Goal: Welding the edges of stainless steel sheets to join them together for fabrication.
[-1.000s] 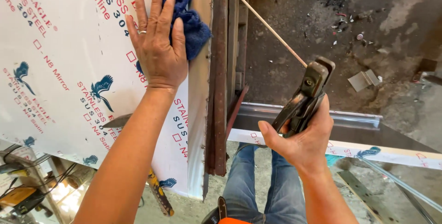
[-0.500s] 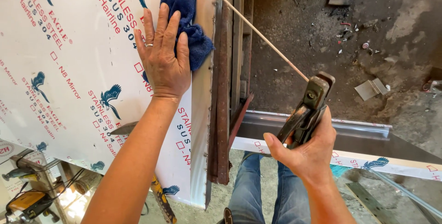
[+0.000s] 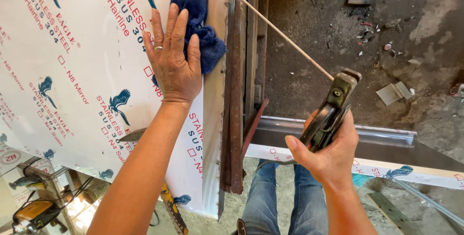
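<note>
My left hand [image 3: 173, 61] lies flat, fingers spread, on a blue cloth [image 3: 200, 27] pressed against a white film-covered stainless steel sheet [image 3: 72, 85]. A ring shows on one finger. My right hand [image 3: 325, 153] grips a dark metal electrode holder [image 3: 333, 109]. A thin welding rod [image 3: 280, 33] is clamped in its jaws and slants up left, its tip touching the sheet's top right corner beside a rusty steel bar [image 3: 234, 95] along the sheet's edge.
A film-wrapped steel channel [image 3: 338, 141] runs to the right below the holder. My blue-jeaned legs [image 3: 285, 206] stand on a dirty concrete floor [image 3: 367, 32] littered with scraps. Tools and a drill [image 3: 36, 206] lie at lower left.
The view has shifted slightly, so sheet and hands sit lower in frame. The left hand stays pressed on the cloth and the right keeps the rod aimed at the sheet's corner.
</note>
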